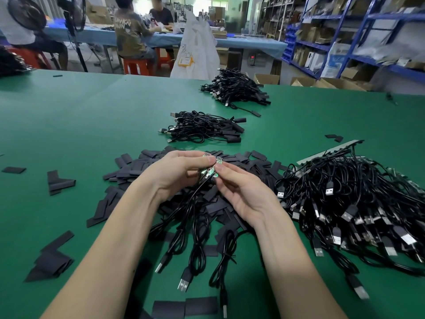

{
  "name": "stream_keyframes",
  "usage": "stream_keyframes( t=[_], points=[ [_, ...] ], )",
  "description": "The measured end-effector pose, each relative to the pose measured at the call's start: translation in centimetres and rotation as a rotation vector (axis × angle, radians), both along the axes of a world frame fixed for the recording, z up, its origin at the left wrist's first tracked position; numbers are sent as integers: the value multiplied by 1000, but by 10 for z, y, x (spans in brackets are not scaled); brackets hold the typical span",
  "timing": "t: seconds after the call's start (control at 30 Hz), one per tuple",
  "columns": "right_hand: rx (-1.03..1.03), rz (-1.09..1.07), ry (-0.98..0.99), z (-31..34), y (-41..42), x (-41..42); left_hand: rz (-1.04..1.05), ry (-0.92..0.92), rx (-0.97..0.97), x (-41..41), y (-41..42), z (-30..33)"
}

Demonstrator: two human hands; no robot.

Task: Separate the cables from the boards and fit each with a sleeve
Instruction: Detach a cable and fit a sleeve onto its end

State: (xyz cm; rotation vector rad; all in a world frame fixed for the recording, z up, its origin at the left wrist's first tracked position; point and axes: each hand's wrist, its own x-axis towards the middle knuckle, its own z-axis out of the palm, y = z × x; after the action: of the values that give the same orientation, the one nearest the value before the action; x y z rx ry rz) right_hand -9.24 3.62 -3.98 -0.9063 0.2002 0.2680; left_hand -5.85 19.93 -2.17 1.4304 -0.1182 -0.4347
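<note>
Both hands gripped a cluster of small green boards [210, 168] above the sleeve pile [184, 171] on the green counter [69, 125]: left hand [177, 171] and right hand [239, 192] pinched it between fingers and thumb. Black cables [195, 226] trailed down from the boards onto the counter.

You worked at a green-covered table [69, 116]. Far off stood a long blue-topped bench [241, 43] with red stools [135, 65] and two seated people [132, 31]; blue steel shelving [358, 38] stacked with cardboard boxes filled the right side.
</note>
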Motion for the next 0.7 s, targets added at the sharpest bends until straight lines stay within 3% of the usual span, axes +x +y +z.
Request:
stream_keyframes(
  t=[0.13,0.23,0.4,0.47,0.53,0.63,0.7],
  points=[
    [144,22,69,3,6,0,-26,42,-99,2,1,1],
    [34,86,46,4,2,-2,9,9,-21,2,8,3],
    [-280,81,3,3,-7,-3,424,-343,808,6,19,-2],
    [-322,20,-30,4,-7,-2,529,-512,935,3,12,4],
    [-305,-40,-57,5,-8,-1,464,-525,845,3,7,10],
    [-244,-73,-83,7,-11,0,63,-225,461,-4,-2,14],
    [-245,-43,-87,11,-16,0,-21,-184,363,-7,-5,11]
  ],
)
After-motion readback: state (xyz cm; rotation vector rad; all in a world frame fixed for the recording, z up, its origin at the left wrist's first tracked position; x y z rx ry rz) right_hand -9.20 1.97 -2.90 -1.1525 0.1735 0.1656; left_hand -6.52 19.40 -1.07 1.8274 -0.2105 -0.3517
